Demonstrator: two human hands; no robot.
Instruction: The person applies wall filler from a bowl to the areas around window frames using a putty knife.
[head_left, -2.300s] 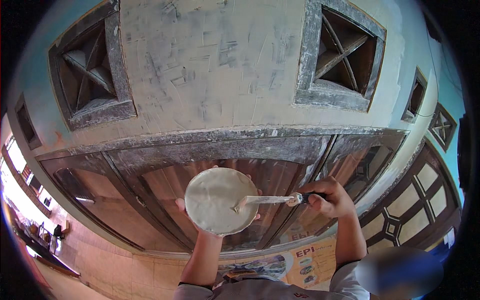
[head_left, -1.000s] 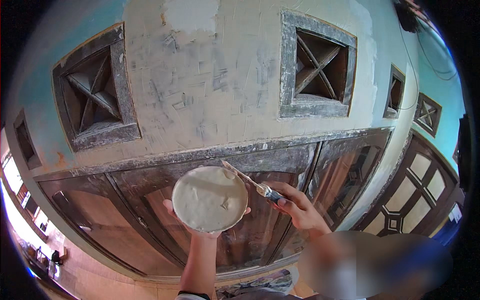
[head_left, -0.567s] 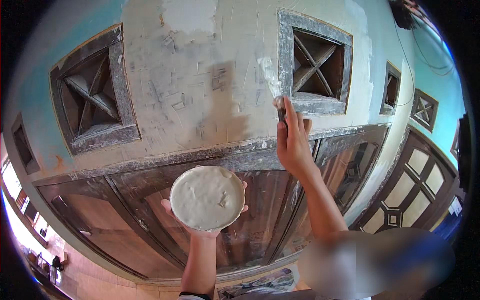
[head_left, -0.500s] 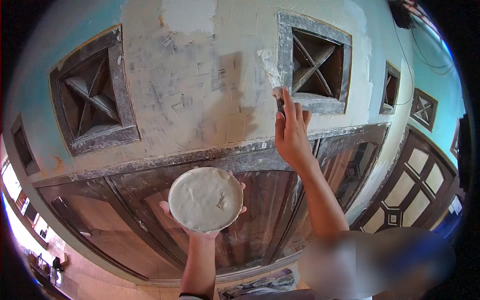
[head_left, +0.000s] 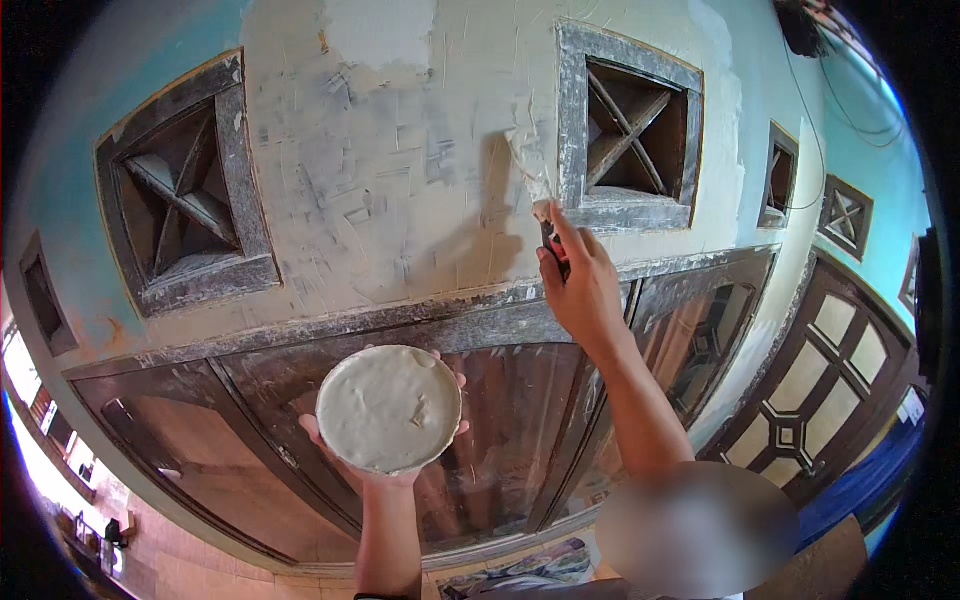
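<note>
Putty-smeared wall (head_left: 390,170) fills the middle, between square wooden vents (head_left: 185,180) with crossed slats, one at the left and another (head_left: 630,120) at the right. Below them, my left hand (head_left: 385,470) holds up a round container of pale, creamy putty (head_left: 375,410) from underneath, its fingers around the rim. My right hand (head_left: 585,280) is closed on the dark handle of a putty knife (head_left: 530,165). The pale, coated blade lies at the wall just left of the right vent's frame, with fresh putty around it and a shadow to its left.
Brown wooden glazed panels (head_left: 520,420) run below the wall. A paned door (head_left: 820,380), small vents (head_left: 845,220) and dangling wires are at the right. A bright opening and tiled floor (head_left: 160,530) show at the lower left; blue cloth (head_left: 870,470) is at the lower right.
My right hand rose from the container to the wall with the knife, then slid slightly down and left in the last half second. My left hand and the container shifted a little left.
</note>
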